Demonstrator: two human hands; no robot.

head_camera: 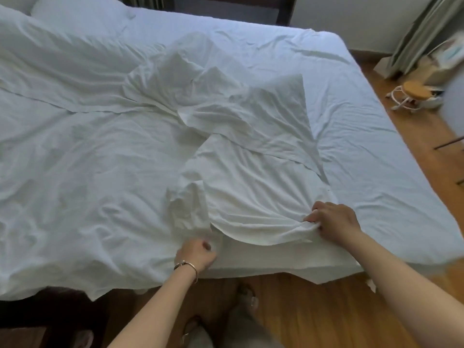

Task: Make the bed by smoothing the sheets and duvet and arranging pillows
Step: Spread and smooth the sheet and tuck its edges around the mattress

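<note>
Head view: a white duvet [251,197] lies crumpled across the middle of the bed [376,151], its near edge reaching the foot edge of the bed. The right hand [334,219] has fingers curled into a bunched fold of the duvet near the foot edge. The left hand [198,254], wearing a bracelet [187,266], has fingers closed on the duvet fabric at the foot edge. A white fitted sheet [371,136] covers the right side of the bed. Two pillows [75,13] rest at the far left corner. A wooden stool [418,90] stands on the wood floor [313,310] beyond the right edge.
</note>
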